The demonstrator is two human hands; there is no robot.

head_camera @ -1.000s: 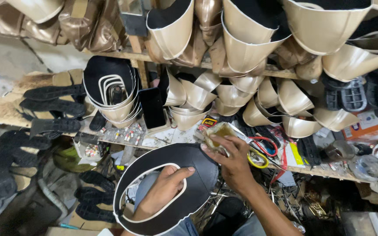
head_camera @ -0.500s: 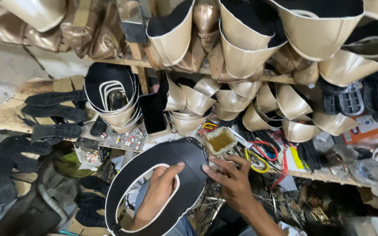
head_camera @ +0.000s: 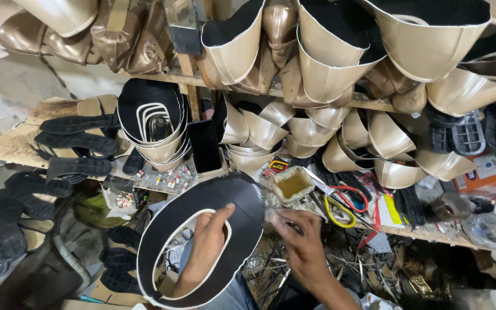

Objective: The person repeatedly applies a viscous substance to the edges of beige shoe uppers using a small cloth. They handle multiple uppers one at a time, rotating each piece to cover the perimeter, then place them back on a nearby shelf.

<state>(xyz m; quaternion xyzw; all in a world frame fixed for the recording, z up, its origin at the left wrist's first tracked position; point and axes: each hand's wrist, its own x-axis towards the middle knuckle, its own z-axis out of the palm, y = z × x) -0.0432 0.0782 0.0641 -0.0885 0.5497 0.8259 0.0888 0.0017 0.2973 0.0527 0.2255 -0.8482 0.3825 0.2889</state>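
Nearest the camera, the left hand (head_camera: 206, 244) reaches through the cut-out of a large black upper (head_camera: 202, 241), a curved sheet with a pale edge, held tilted over the lap in front of the bench (head_camera: 431, 234). The thumb presses the black face near the top rim; the other fingers go behind the sheet, so the hand is clamped on it. Just to its right, the right hand (head_camera: 301, 240) hovers beside the upper's edge with the fingertips pinched together; whether they hold anything is too blurred to tell.

Just beyond the right hand, a small square tub (head_camera: 293, 185) sits on the bench with yellowish-brown glue in it. Scissors (head_camera: 335, 198) with red and yellow handles lie beside the tub. To the left, a low tray (head_camera: 165, 179) holds small bits in several colours, and a phone (head_camera: 205, 146) leans upright behind it.

Farther back, a stack of nested gold uppers (head_camera: 153, 123) stands open, one inside another. Black soles (head_camera: 76, 143) lie on the left. On the far shelf (head_camera: 167, 77), more gold uppers (head_camera: 328, 51) are crowded in rows.
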